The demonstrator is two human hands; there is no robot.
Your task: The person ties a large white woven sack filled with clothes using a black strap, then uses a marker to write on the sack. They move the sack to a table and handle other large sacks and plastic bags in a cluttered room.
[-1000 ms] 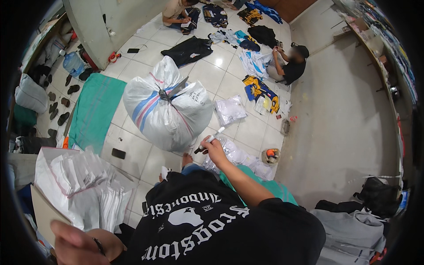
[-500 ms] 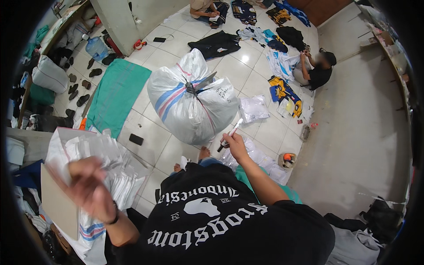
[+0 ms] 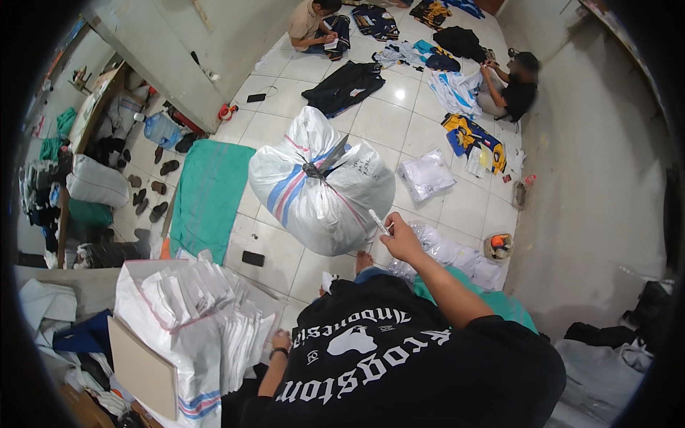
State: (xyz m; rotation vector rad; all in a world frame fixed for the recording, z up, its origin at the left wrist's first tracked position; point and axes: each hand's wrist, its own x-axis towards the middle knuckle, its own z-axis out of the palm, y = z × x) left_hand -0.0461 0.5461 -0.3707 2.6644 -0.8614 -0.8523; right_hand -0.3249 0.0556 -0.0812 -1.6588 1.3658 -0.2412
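Your right hand (image 3: 401,241) is clamped on a white marker (image 3: 378,222) at the tied white sack (image 3: 321,187); left hand (image 3: 280,341), closure unclear, rests by the open, still-untied sack of packets (image 3: 187,321).

A garment packing room: a tied woven sack (image 3: 321,189) sits on the tiled floor (image 3: 399,121), with jerseys (image 3: 474,139) spread around. Two seated workers (image 3: 510,89) sort clothing, and bagged shirts (image 3: 207,307) fill an open sack.
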